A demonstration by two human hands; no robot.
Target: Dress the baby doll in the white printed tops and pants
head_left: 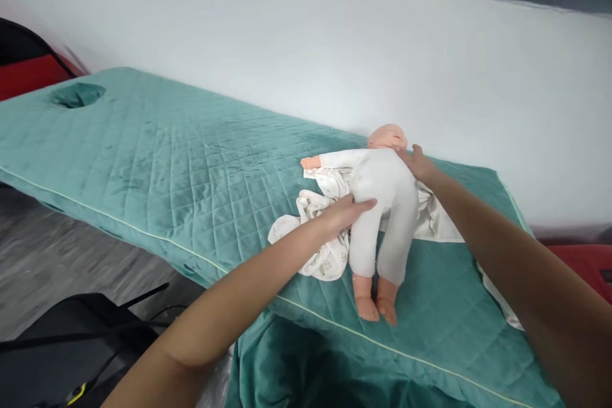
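Observation:
A baby doll [385, 182] with a white cloth body lies on its back on the green quilted bed cover [191, 166], its bare feet toward me. My left hand [348, 211] grips the doll at the hip, one digit stretched over the upper leg. Up at the doll's shoulder and neck, my right hand [419, 164] holds it from the side, thumb raised; its other fingers are partly hidden. Under and beside the doll lies a pale printed baby garment [329, 261], bunched up on the left. More light cloth [437, 220] spreads out on the right, under my right forearm.
A white wall [287, 44] runs along the bed's far side. The bed has a face hole [79, 95] at its left end. A black bag or chair [62, 344] stands at lower left. Red items show at far left and right.

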